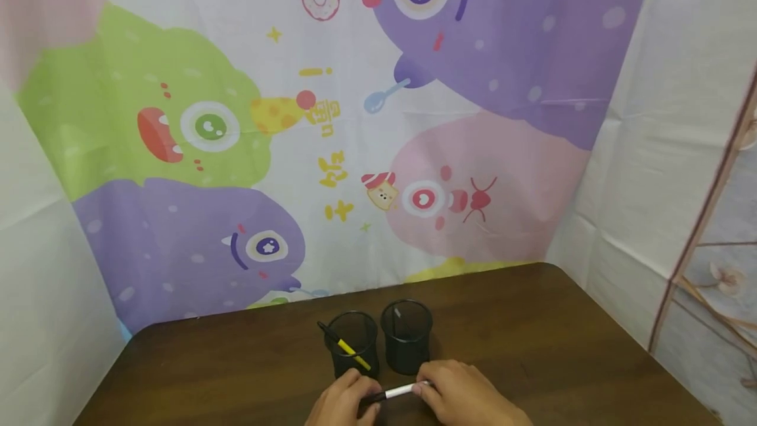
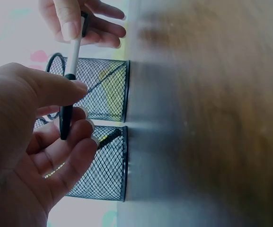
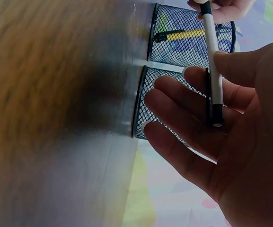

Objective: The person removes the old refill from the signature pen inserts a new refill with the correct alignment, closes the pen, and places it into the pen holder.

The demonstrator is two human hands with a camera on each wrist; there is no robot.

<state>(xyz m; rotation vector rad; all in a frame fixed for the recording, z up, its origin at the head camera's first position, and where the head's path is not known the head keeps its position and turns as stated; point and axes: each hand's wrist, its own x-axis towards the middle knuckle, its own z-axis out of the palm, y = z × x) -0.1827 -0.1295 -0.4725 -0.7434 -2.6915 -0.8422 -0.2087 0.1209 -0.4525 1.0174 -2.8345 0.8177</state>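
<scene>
A white pen (image 1: 402,390) with a black grip and black clip is stretched between both hands, in front of two black mesh cups. My left hand (image 1: 345,400) pinches its black tip end between thumb and fingers. Around the white barrel (image 3: 213,56) near the clip end, the thumb and fingers of my right hand (image 1: 464,394) pinch; its other fingers are spread. The left mesh cup (image 1: 344,361) holds a yellow and black pen (image 1: 347,347), leaning on the rim. Inside the right mesh cup (image 1: 406,355) a thin dark stick-like item (image 2: 101,81) stands slanted.
Both cups stand close together on a dark brown wooden table (image 1: 236,360). Behind the table's back edge hangs a cartoon-print cloth (image 1: 349,248). Pale cloth walls (image 1: 35,281) close in the left and right sides.
</scene>
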